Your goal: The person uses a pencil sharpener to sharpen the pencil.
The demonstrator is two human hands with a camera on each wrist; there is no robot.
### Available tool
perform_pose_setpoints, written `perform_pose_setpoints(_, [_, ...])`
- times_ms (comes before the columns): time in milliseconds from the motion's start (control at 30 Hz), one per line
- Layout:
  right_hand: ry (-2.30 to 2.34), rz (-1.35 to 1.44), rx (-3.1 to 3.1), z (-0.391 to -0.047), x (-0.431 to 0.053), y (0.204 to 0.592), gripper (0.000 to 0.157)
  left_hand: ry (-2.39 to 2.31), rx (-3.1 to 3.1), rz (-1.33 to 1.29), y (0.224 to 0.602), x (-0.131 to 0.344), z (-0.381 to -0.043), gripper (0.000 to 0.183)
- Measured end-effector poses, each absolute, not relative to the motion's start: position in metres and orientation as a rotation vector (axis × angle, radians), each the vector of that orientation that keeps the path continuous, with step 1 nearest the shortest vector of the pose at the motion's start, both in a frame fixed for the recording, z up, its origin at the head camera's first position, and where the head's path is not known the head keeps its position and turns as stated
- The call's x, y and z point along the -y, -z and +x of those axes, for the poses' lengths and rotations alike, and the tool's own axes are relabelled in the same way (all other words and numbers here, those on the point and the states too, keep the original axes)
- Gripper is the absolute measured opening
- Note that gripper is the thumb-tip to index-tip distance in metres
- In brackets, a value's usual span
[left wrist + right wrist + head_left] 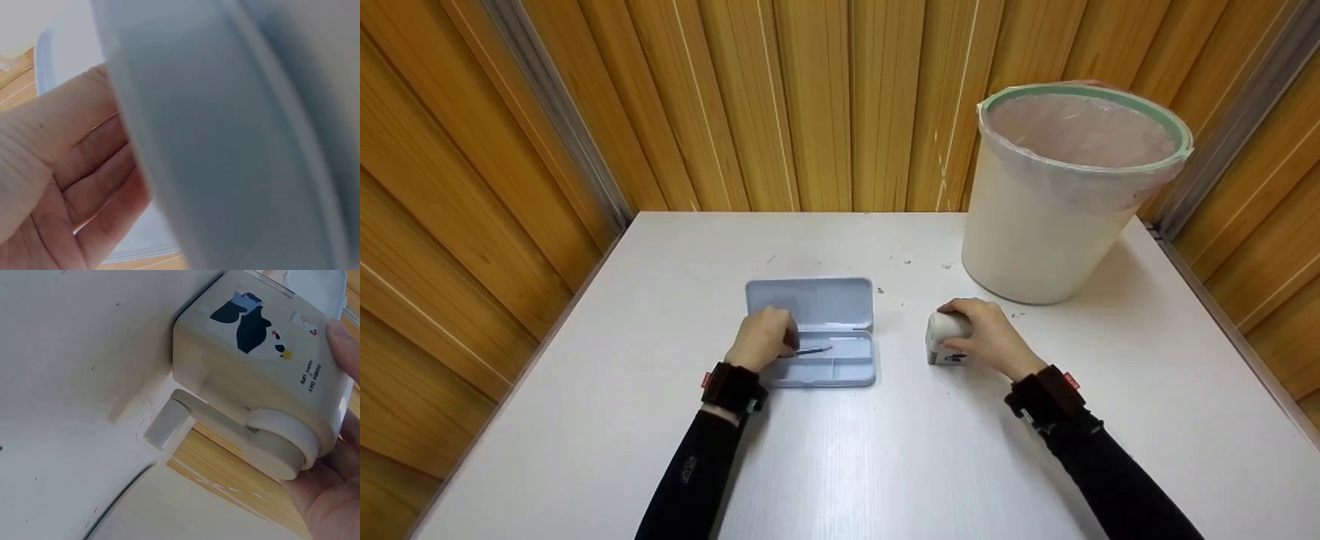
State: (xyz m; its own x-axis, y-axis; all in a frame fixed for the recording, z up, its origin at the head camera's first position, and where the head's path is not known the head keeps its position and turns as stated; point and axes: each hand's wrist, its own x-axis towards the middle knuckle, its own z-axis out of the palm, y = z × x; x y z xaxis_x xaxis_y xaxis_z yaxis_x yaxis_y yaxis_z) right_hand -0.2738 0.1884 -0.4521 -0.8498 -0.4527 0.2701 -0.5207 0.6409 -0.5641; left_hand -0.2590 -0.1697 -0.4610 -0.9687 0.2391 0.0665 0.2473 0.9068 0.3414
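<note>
A light blue pencil case (853, 372) lies on the white table with its lid folded back and its tray split by dividers. My left hand (766, 337) reaches into the tray with bent fingers, pinching a thin dark pencil (814, 350) whose pointed end sticks out to the right. In the left wrist view, the case wall (225, 135) hides those fingertips. To the right, my right hand (988, 334) grips a cream pencil sharpener (247, 371) that stands on the table. Panda pictures decorate its side, and a crank handle (214, 417) shows at one end.
A tall cream bin (1035, 232) with a green rim and a plastic liner stands at the back right. Small dark shavings (907, 262) dot the table behind the case. Wood-patterned panels (810, 105) enclose the back and both sides.
</note>
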Motion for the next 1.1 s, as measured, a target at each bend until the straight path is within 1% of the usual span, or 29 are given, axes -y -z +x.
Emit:
perform_pose_setpoints(233, [-1.019, 0.81, 2.755, -0.273, -0.187, 0.451, 0.041, 0.466, 3.017, -0.46, 0.46, 0.167, -0.259, 0.014])
perform_pose_setpoints(467, [-1.002, 0.806, 2.771, -0.273, -0.186, 0.451, 0.042, 0.492, 3.0, -0.454, 0.455, 0.167, -0.258, 0.019])
perform_pose_setpoints(667, [-1.007, 0.813, 2.776, -0.274, -0.185, 0.451, 0.043, 0.48, 2.961, -0.495, 0.452, 0.162, -0.256, 0.018])
perform_pose_setpoints(900, [-0.994, 0.84, 2.785, -0.276, -0.183, 0.45, 0.044, 0.535, 2.932, -0.551, 0.446, 0.143, -0.253, 0.033])
perform_pose_setpoints(1100, [-0.968, 0.873, 2.822, -0.277, -0.182, 0.445, 0.042, 0.537, 2.844, -0.675, 0.443, 0.118, -0.254, 0.034])
